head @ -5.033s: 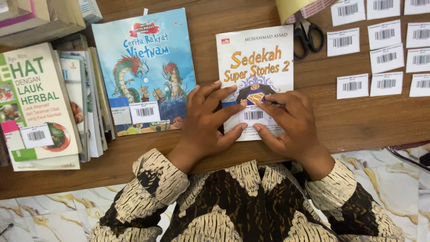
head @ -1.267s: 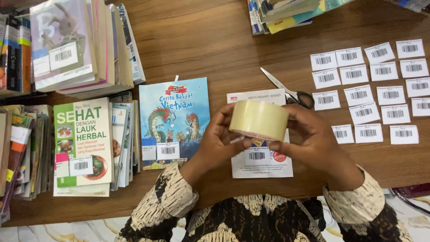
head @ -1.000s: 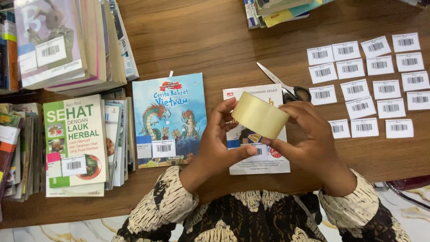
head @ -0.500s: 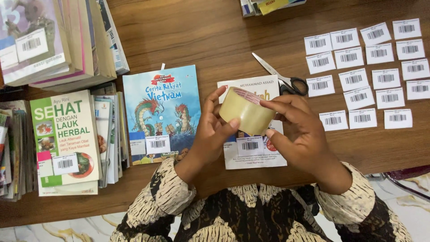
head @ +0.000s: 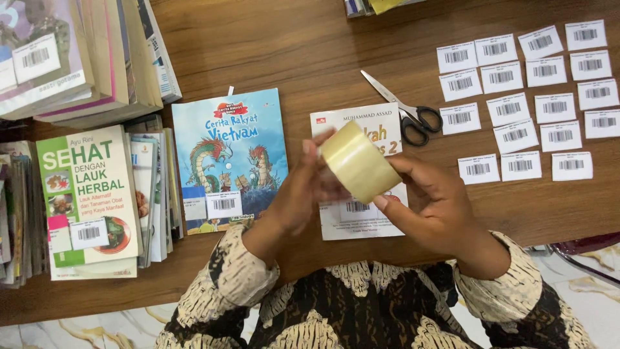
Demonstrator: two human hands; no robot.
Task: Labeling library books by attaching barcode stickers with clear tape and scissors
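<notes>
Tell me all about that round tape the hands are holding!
The tape roll is a wide ring of clear, yellowish glossy tape. It is tilted, held up above the white book on the wooden table. The left hand grips its left side and the right hand its lower right edge.

A brown wooden table (head: 271, 45) stands over a pale marble-patterned floor (head: 77, 329), evenly lit.

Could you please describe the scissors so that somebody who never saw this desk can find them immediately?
On the wooden desk, look between the white book under the hands and the grid of barcode labels on the right. The scissors lie there shut, blades pointing up-left. They are the only metal tool, with black handles.
</notes>
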